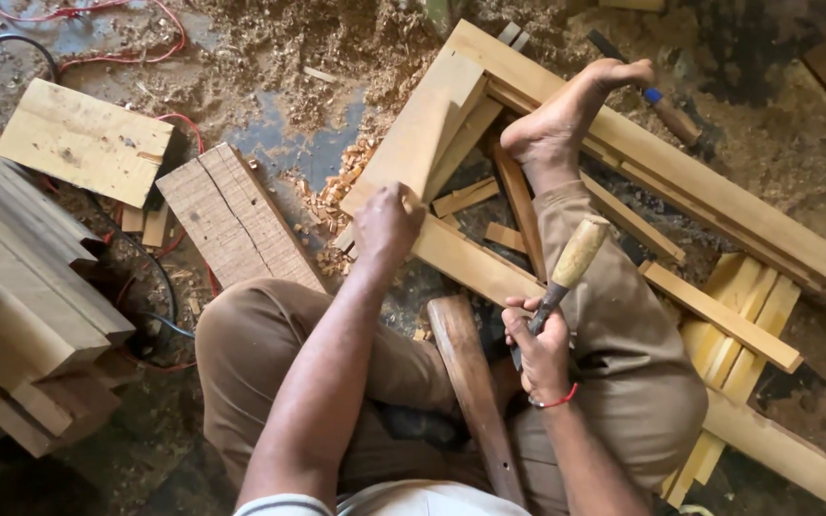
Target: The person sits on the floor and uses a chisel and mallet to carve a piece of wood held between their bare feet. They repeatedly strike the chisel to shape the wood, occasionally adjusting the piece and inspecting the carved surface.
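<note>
One chisel point(566, 272) with a pale wooden handle stands upright in the right hand point(539, 349), fingers clamped around its shaft above the lap. The left hand point(386, 222), arm outstretched, grips one wooden frame point(489, 272) on the sawdust-strewn floor point(279, 57).

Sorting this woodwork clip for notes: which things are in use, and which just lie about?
In use: left hand on the wooden frame piece; right hand gripping the chisel.

Lying about: ridged block, flat board, red wire, stacked planks.
</note>
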